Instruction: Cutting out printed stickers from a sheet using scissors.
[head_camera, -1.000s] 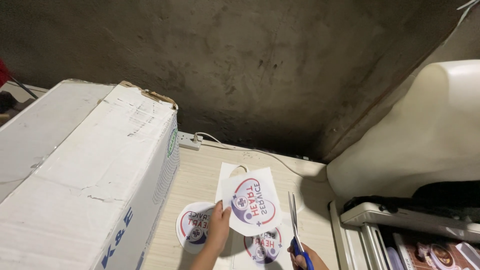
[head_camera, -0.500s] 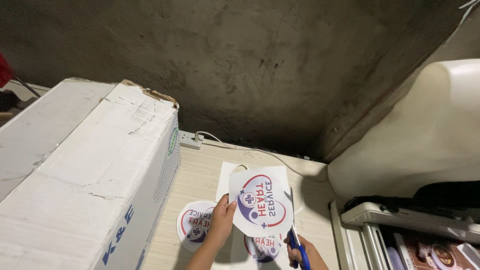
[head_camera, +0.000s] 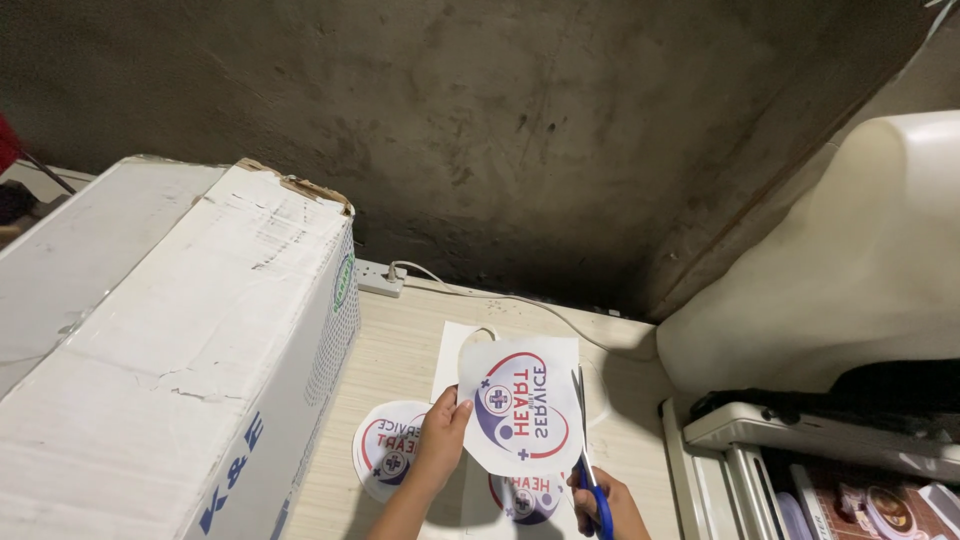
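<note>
The printed sheet (head_camera: 520, 405) is being held above the pale wooden tabletop (head_camera: 400, 355), left hand (head_camera: 440, 440) fingers pinching its edge. The right hand (head_camera: 605, 500) is gripping scissors (head_camera: 588, 460) against its right side. A white box (head_camera: 170, 340) is standing beside a dark concrete wall (head_camera: 480, 130).

The printed paper sheet (head_camera: 522, 405) held by the left hand (head_camera: 441, 440) has been rotated since one second ago: its round red-and-blue emblem, earlier lying slantwise, now stands with its lettering running vertically. The sheet sits higher and flatter toward the camera than at first. The scissors (head_camera: 588, 462) in the right hand (head_camera: 608, 500) have moved from beside the sheet to its right edge, blades now against the paper.
</note>
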